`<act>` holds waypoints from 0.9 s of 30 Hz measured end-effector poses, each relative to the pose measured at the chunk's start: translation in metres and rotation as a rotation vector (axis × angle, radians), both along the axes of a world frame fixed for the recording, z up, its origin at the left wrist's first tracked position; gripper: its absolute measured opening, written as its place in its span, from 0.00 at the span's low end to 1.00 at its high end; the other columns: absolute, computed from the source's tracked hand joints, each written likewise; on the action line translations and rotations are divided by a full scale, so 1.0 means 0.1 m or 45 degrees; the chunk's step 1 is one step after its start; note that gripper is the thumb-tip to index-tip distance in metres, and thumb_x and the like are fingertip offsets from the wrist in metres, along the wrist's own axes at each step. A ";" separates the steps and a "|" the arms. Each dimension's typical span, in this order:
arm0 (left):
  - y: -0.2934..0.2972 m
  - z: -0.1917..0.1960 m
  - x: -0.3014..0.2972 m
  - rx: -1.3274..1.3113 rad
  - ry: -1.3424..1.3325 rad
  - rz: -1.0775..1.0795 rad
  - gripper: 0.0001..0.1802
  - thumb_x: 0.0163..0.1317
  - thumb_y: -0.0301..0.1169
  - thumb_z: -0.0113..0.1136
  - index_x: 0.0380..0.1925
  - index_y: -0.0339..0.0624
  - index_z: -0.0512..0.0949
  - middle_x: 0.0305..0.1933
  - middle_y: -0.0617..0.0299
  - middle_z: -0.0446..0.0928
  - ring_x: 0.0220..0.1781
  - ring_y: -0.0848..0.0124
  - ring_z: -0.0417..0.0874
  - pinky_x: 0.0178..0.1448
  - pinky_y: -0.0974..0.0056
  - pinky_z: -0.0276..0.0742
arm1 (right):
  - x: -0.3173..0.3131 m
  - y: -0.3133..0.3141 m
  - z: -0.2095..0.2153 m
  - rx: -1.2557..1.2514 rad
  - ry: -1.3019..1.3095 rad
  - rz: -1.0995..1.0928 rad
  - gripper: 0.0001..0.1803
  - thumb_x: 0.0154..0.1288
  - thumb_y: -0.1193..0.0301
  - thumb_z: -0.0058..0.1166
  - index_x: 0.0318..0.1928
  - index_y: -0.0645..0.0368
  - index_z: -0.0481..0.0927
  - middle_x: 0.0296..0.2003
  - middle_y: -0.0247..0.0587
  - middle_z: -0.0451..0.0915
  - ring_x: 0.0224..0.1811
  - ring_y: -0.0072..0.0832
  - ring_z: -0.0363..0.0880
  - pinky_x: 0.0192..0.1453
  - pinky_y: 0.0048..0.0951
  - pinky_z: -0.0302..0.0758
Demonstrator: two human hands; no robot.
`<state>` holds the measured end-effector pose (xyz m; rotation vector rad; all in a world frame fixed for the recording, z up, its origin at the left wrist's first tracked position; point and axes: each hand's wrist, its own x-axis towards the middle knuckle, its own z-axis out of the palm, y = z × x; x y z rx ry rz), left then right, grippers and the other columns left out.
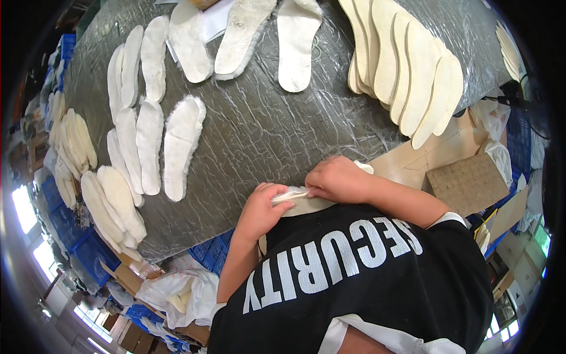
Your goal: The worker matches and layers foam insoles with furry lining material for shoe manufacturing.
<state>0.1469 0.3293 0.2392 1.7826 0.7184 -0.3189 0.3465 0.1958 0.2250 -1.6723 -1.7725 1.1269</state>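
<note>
One white, fluffy-edged, elongated fabric insole point(289, 196) sat at the near edge of the grey, plastic-covered table point(253, 141). The left hand point(259, 211) and right hand point(339, 180) both pinched it, neither nearer; its long axis ran crosswise between them, roughly along that edge. Flat, cream-coloured insoles point(386, 56) fanned across the table's far right.

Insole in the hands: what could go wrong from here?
1. The left hand and right hand pinch the held insole close to the black shirt, by the table's near edge; a slip might drop it.
2. The fanned cream insoles appear to overhang the table edge; a bump from the right forearm could knock some off.
</note>
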 end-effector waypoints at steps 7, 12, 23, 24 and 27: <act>-0.01 0.01 0.00 -0.069 -0.035 -0.089 0.14 0.52 0.27 0.68 0.38 0.33 0.80 0.35 0.58 0.77 0.41 0.65 0.78 0.47 0.64 0.72 | 0.02 -0.01 0.09 -0.034 0.003 0.012 0.12 0.59 0.61 0.59 0.35 0.57 0.78 0.29 0.44 0.81 0.37 0.44 0.81 0.41 0.44 0.75; -0.04 0.01 -0.01 -0.215 -0.052 0.001 0.12 0.53 0.25 0.66 0.37 0.33 0.80 0.35 0.60 0.76 0.40 0.69 0.77 0.47 0.66 0.72 | 0.01 -0.02 0.08 -0.030 0.020 0.023 0.13 0.59 0.60 0.58 0.38 0.56 0.78 0.30 0.44 0.81 0.37 0.44 0.81 0.41 0.44 0.75; -0.10 0.14 0.11 0.101 -0.113 -0.250 0.15 0.53 0.35 0.66 0.38 0.40 0.82 0.37 0.56 0.79 0.40 0.57 0.80 0.46 0.59 0.72 | -0.07 -0.03 0.03 0.080 -0.032 0.112 0.16 0.59 0.55 0.57 0.43 0.48 0.80 0.32 0.35 0.80 0.38 0.37 0.80 0.42 0.41 0.72; -0.10 0.15 0.13 0.115 -0.100 -0.276 0.15 0.52 0.36 0.66 0.38 0.41 0.82 0.36 0.57 0.79 0.40 0.58 0.81 0.46 0.59 0.72 | -0.07 -0.03 0.02 0.085 -0.024 0.107 0.16 0.59 0.55 0.57 0.42 0.49 0.79 0.32 0.35 0.80 0.39 0.37 0.80 0.42 0.41 0.72; -0.10 0.12 0.14 0.093 -0.097 -0.292 0.14 0.52 0.37 0.66 0.36 0.41 0.82 0.35 0.58 0.80 0.39 0.58 0.81 0.47 0.58 0.71 | -0.08 -0.03 0.03 0.054 -0.017 0.105 0.16 0.58 0.55 0.57 0.40 0.51 0.78 0.31 0.35 0.80 0.39 0.38 0.80 0.43 0.41 0.72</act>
